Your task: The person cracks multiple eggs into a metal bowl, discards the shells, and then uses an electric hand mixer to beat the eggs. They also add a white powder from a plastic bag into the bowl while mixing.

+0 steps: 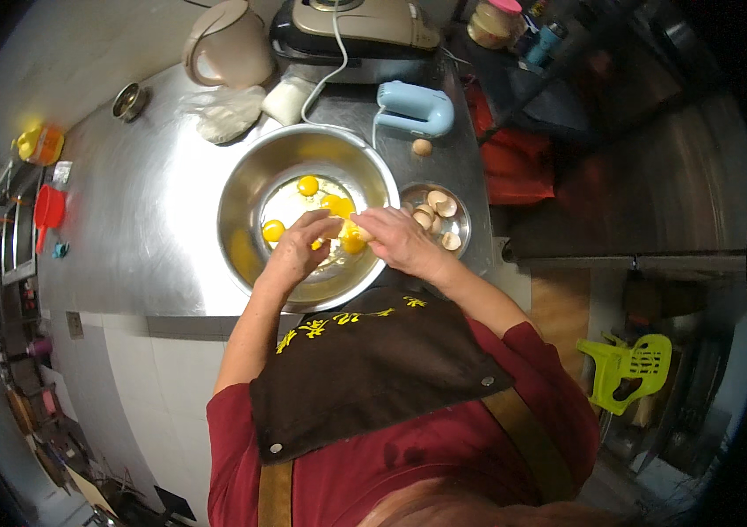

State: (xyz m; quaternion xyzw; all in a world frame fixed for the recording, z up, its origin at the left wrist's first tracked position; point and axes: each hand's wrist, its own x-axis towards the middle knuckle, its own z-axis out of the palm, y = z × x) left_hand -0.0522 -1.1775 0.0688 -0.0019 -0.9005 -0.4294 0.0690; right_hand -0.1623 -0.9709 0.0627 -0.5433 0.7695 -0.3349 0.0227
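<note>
Both of my hands are over a large stainless steel bowl [242, 263]. Pinched in the fingers of my left hand [301, 247] is a piece of eggshell [334, 228], partly covered by those fingers. My right hand [400, 242] grips another eggshell piece [365, 234], and the two pieces are apart. Yellow yolk [352, 238] shows just below the gap between them. More egg yolks [308, 185] lie in clear egg white at the bottom of the bowl. Right of the bowl, a round metal dish [464, 209] holds several empty eggshells [437, 199].
A whole egg [421, 147] rests near a light-blue hand mixer [436, 109]. Behind the bowl are a plastic bag [225, 115], a white packet [288, 99], a beige pitcher [232, 46] and a large appliance [373, 26]. A red scoop [49, 207] lies far left on the steel table [116, 263].
</note>
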